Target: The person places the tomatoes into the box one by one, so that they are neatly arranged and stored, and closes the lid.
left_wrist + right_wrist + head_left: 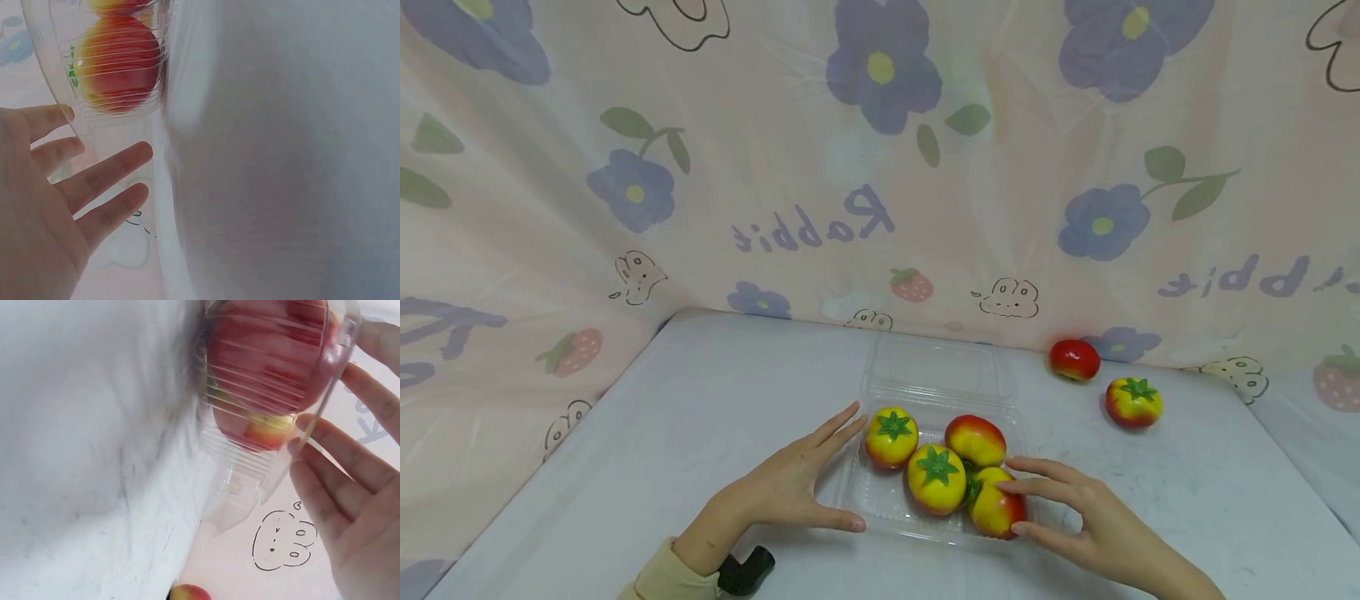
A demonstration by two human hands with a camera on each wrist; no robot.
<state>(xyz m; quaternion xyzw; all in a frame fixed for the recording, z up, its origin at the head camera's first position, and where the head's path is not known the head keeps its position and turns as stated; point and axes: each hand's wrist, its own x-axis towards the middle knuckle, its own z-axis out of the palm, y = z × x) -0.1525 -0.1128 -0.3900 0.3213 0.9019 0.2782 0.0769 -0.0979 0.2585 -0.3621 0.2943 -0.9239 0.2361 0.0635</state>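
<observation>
A clear plastic clamshell box (880, 508) sits on the table with its lid (940, 371) folded back. Inside lie several round fruits, yellow and red with green star-shaped tops, among them a front-middle fruit (936, 479) and a tilted front-right fruit (997, 504). My left hand (793, 483) spreads its fingers along the box's left side, fingertips (69, 112) right at the rim. On the other side my right hand (1090, 517) has its fingers at the right rim, overlapping the front-right fruit in the head view. Ribbed clear walls show between both hands and the fruits.
Beyond the box at the right, a red fruit (1074, 360) and a yellow-red fruit (1134, 403) lie on the white table (715, 400). A flower-patterned curtain (760, 167) closes off the back and sides. A black device (747, 571) is at the left wrist.
</observation>
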